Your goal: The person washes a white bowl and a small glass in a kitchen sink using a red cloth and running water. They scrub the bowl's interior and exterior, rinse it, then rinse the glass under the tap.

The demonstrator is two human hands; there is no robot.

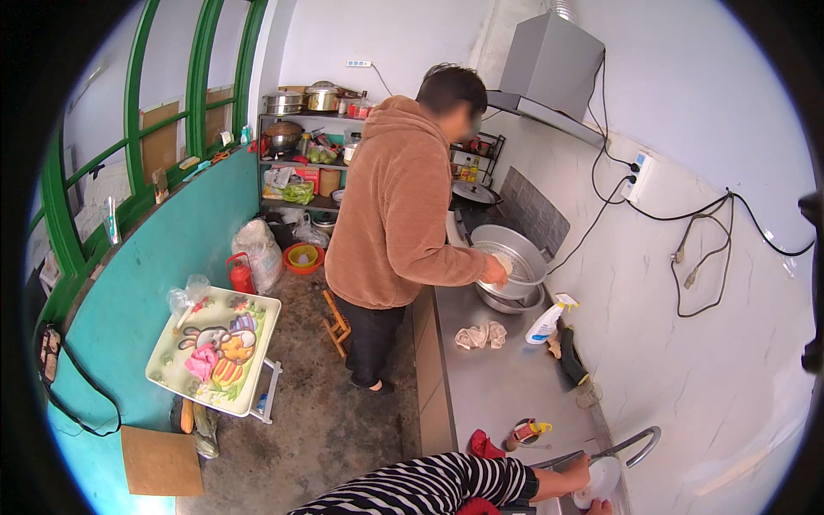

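At the bottom right, my left hand (575,476) grips the rim of a white round dish (600,477) over the sink. My right hand (600,507) shows only as fingertips at the dish's near edge; the frame cuts off the rest. A curved metal faucet (644,444) reaches over the sink, just beyond the dish. My left arm wears a black-and-white striped sleeve (438,483). On the counter beside the sink stand a jar-like container (515,441) with a yellow-and-red object on it and, nearer my arm, a red cloth (484,445).
A person in a brown fleece jacket (405,212) stands along the steel counter (496,380), one hand at a perforated metal steamer (515,254). A crumpled cloth (481,335), spray bottle (548,322) and dark green vegetable (571,360) lie between us. A folding table (257,386) stands left.
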